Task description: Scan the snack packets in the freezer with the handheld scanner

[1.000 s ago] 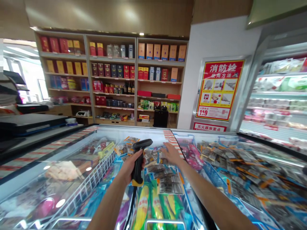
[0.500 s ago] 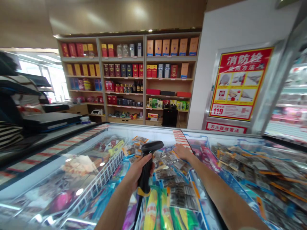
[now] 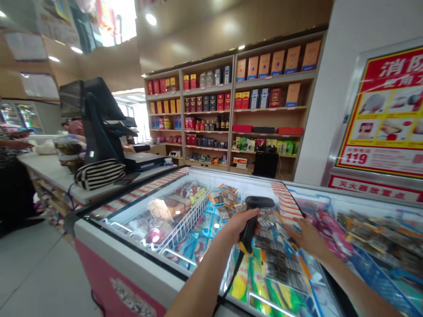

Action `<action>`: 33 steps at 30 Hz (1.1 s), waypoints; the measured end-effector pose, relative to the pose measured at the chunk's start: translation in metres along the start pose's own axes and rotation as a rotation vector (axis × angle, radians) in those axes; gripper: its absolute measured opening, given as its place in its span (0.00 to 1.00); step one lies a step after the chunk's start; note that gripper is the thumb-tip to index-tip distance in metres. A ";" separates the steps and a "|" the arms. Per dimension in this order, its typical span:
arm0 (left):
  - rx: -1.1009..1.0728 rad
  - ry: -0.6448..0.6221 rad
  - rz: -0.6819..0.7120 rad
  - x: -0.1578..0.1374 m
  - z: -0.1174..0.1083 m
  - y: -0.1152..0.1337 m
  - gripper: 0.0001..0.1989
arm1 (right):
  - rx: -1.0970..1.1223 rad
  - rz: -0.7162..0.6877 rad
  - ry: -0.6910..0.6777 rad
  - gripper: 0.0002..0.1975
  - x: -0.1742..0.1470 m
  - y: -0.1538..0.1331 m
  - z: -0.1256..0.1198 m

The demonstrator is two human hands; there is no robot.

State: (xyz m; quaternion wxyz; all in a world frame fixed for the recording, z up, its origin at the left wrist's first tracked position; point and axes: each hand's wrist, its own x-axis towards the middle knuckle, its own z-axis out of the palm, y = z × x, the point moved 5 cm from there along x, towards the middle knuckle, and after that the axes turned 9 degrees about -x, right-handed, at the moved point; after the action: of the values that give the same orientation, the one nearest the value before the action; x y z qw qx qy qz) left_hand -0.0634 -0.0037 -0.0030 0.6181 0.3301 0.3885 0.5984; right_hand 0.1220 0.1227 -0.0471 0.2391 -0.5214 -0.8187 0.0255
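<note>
My left hand is wrapped round the grip of a black barcode scanner, held above the chest freezer. Its cable runs down past my forearm. To the right, my right hand reaches over the freezer with fingers stretched out, close to the orange-striped edge strip. Whether the fingertips touch anything is unclear. Below both hands lie dark snack packets with orange edges and yellow-and-green ice-cream packs. Pink packs sit right of my right hand.
White wire dividers split the freezer. At left, a counter carries a point-of-sale screen and a striped pouch; a person stands beyond. Shelves of boxed goods and a red poster line the back.
The view has swung left, bringing in the counter, screen and floor. My left hand still holds the scanner; my right hand stays over the freezer, its fingers now pointing lower toward the packets.
</note>
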 end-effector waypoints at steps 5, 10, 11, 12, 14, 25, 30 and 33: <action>0.075 -0.067 -0.006 -0.009 0.020 0.010 0.16 | 0.004 0.094 -0.104 0.19 -0.003 0.031 -0.006; 0.107 -0.076 -0.016 -0.015 0.030 0.010 0.16 | 0.513 0.444 -0.068 0.11 -0.017 0.067 -0.019; 0.109 -0.080 -0.021 -0.017 0.031 0.009 0.16 | 0.666 0.508 -0.040 0.09 -0.022 0.074 -0.022; 0.114 -0.079 -0.026 -0.018 0.032 0.007 0.16 | 0.801 0.551 -0.007 0.09 -0.026 0.080 -0.026; 0.127 -0.061 -0.038 -0.022 0.034 0.005 0.16 | 0.958 0.563 0.094 0.10 -0.033 0.089 -0.035; 0.260 -0.080 -0.097 -0.020 0.055 -0.016 0.14 | 1.088 0.653 0.363 0.09 -0.036 0.116 -0.041; 0.275 -0.115 -0.103 -0.014 0.063 -0.021 0.14 | 1.120 0.588 0.421 0.11 -0.030 0.114 -0.040; 0.273 -0.115 -0.101 -0.010 0.068 -0.021 0.14 | 1.090 0.551 0.452 0.13 -0.027 0.112 -0.036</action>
State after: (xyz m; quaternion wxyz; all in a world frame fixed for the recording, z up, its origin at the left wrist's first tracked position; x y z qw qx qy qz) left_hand 0.0065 -0.0111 0.0120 0.6181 0.4247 0.4463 0.4883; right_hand 0.2404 0.1428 -0.0582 0.6203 -0.5089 -0.4542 0.3873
